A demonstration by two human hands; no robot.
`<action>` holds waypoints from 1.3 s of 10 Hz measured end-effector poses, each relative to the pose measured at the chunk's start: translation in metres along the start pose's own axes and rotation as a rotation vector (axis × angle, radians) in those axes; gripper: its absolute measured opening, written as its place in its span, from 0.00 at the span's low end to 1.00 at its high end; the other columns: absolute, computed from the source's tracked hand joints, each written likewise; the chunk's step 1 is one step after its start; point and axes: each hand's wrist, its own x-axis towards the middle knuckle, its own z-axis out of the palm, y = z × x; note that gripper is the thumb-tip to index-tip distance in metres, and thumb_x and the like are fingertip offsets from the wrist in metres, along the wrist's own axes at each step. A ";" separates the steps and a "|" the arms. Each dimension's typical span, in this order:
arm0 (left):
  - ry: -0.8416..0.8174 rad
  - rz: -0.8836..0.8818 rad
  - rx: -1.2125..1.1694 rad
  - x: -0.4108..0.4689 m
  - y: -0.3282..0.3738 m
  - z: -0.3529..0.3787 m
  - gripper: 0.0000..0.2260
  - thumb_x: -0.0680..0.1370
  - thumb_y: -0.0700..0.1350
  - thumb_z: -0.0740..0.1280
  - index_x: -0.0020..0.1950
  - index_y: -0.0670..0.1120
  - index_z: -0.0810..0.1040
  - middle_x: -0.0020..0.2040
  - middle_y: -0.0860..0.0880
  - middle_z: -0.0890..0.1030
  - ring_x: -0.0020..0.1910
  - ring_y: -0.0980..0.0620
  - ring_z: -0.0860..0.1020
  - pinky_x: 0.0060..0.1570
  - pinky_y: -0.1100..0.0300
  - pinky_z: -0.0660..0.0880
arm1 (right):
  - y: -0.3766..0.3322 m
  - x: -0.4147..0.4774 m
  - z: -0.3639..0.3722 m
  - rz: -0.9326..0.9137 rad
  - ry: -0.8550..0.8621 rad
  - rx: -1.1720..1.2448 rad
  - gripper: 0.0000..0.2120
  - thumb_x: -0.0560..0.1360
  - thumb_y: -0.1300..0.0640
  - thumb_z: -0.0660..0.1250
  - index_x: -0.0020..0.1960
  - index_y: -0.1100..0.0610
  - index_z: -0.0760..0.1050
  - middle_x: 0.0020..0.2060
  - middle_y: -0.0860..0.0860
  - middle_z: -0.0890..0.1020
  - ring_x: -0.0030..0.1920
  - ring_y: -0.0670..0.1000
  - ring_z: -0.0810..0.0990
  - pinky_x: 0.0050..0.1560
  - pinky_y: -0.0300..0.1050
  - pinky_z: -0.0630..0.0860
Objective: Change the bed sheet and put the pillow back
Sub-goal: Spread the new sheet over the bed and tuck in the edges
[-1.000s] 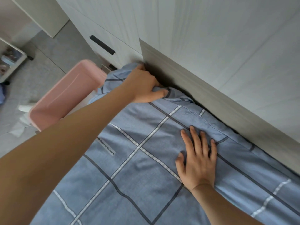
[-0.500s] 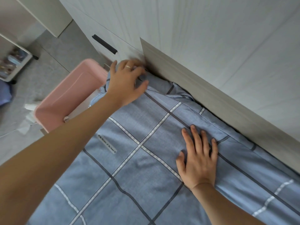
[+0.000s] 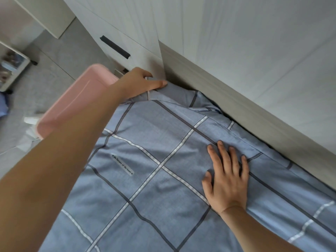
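**Corner of the sheet held at the wardrobe**

At nine o'clock a pink bin point(image 3: 72, 99) stands beside the bed. The left hand point(image 3: 140, 82), toward eleven o'clock, has fingers curled closed on the corner of the blue checked sheet point(image 3: 145, 179), right against the wardrobe point(image 3: 138, 44). The sheet stretches from that corner toward five o'clock. The right hand point(image 3: 227, 180), at four o'clock, lies flat, fingers spread, gripping nothing. The left is nearer the corner, probably for tucking.

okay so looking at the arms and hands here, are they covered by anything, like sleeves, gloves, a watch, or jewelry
Both forearms are bare as far as the frame shows: no sleeves in view, no gloves, and no watch or band at either wrist. The right hand shows short, unpainted nails and no ring on the visible fingers. The left hand is seen from the back with its fingers partly hidden, so a ring there cannot be ruled out.
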 end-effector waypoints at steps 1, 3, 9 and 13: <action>0.110 -0.049 0.138 0.003 -0.006 0.008 0.23 0.73 0.65 0.63 0.46 0.45 0.78 0.41 0.48 0.77 0.47 0.46 0.77 0.49 0.53 0.72 | 0.000 0.001 0.000 -0.001 -0.003 0.000 0.32 0.69 0.49 0.54 0.74 0.52 0.61 0.73 0.53 0.65 0.71 0.58 0.63 0.71 0.62 0.54; 0.040 -0.021 0.273 0.026 0.037 0.024 0.19 0.75 0.55 0.57 0.59 0.45 0.76 0.56 0.45 0.78 0.57 0.42 0.75 0.59 0.47 0.71 | 0.000 0.001 0.000 0.002 -0.007 0.012 0.32 0.69 0.50 0.54 0.74 0.52 0.61 0.74 0.53 0.65 0.71 0.58 0.63 0.71 0.62 0.55; 0.005 0.523 0.581 -0.017 0.057 0.029 0.13 0.83 0.47 0.52 0.54 0.44 0.75 0.40 0.44 0.78 0.42 0.42 0.77 0.44 0.50 0.72 | -0.001 -0.001 0.000 0.000 -0.008 -0.004 0.32 0.70 0.50 0.54 0.74 0.52 0.62 0.74 0.53 0.65 0.71 0.57 0.63 0.71 0.62 0.55; -0.500 0.140 0.426 -0.009 0.081 0.012 0.28 0.75 0.66 0.60 0.63 0.46 0.75 0.58 0.51 0.77 0.58 0.48 0.75 0.62 0.52 0.69 | 0.000 -0.001 0.000 -0.002 -0.017 -0.004 0.31 0.70 0.49 0.54 0.74 0.51 0.62 0.74 0.53 0.65 0.71 0.57 0.63 0.71 0.62 0.55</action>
